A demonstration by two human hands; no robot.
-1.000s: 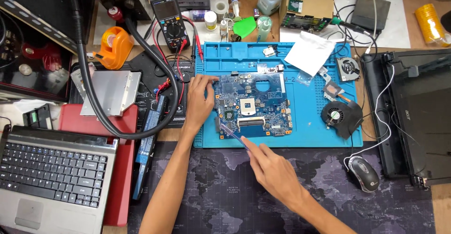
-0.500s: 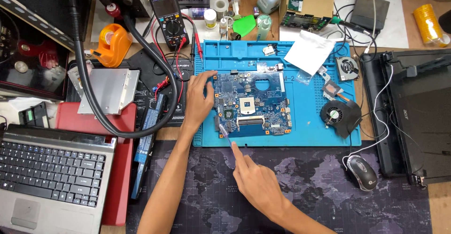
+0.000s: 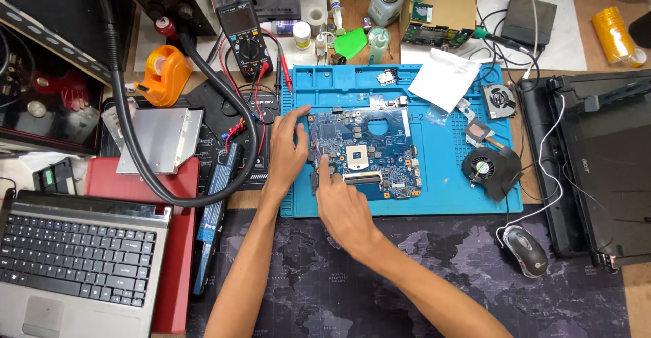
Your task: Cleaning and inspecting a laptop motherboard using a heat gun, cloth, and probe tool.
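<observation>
A blue laptop motherboard lies on a blue silicone work mat. My left hand is pressed against the board's left edge, thumb up and fingers spread along it. My right hand reaches in from below, its fingertips together on the board's lower left corner beside a small dark part. I cannot see whether those fingertips pinch anything.
On the mat lie a white bag, a heatsink with a black fan and a small fan. A multimeter, an orange tape dispenser, a metal drive and a silver laptop are left. A mouse and black laptop base are right.
My right hand has moved up and left from the dark desk mat onto the board's lower left corner. My left hand has stayed at the board's left edge.
</observation>
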